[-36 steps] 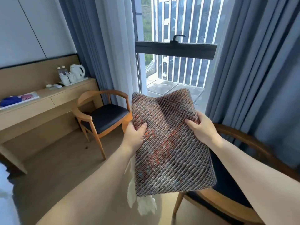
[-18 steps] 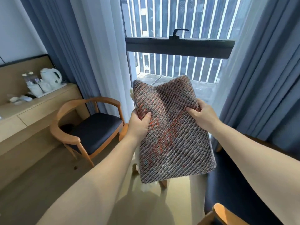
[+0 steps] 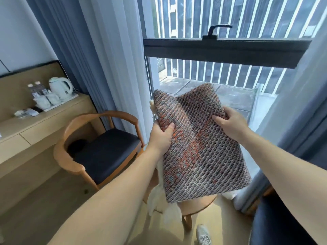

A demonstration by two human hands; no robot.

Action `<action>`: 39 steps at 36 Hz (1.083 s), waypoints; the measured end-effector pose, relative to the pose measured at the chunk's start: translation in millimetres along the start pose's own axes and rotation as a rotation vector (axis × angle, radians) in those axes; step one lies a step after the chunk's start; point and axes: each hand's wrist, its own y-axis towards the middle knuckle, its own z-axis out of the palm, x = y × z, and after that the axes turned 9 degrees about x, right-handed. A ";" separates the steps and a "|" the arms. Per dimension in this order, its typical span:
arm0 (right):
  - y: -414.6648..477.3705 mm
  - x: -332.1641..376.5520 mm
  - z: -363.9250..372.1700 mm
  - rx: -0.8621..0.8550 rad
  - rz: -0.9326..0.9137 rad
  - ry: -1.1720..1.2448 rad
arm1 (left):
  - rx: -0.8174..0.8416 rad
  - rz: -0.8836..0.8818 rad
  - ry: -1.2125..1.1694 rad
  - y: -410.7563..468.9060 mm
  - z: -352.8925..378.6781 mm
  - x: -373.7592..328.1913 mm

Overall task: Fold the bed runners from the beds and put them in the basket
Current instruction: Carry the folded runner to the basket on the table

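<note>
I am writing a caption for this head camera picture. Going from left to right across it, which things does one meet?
Water bottles → white kettle → wooden armchair → left hand → folded bed runner → right hand → curtain on the right.

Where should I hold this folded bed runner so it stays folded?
Grip the folded bed runner at its two side edges, upper half, one hand from each side, thumbs on the near face, as the left hand and right hand do. It is limp and layered, so that likely pinches the layers together.
</note>
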 end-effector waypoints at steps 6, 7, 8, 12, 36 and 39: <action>128.8 -39.8 -11.1 0.056 -0.027 0.046 | -0.101 -0.054 0.001 111.1 32.3 15.3; 147.3 -44.7 -12.9 0.070 -0.020 0.053 | -0.121 -0.069 0.006 128.4 38.1 16.9; 163.9 -48.0 -14.8 0.085 -0.018 0.058 | -0.142 -0.082 0.013 144.6 43.4 18.0; 230.4 -65.1 -22.0 0.119 -0.008 0.041 | -0.192 -0.095 0.021 201.4 59.7 23.6; 291.6 -188.0 182.3 0.674 0.130 -0.172 | -0.488 -0.747 -0.055 172.0 27.5 239.0; 292.4 -200.4 202.6 0.696 0.133 -0.209 | -0.491 -0.794 -0.073 169.9 23.6 260.6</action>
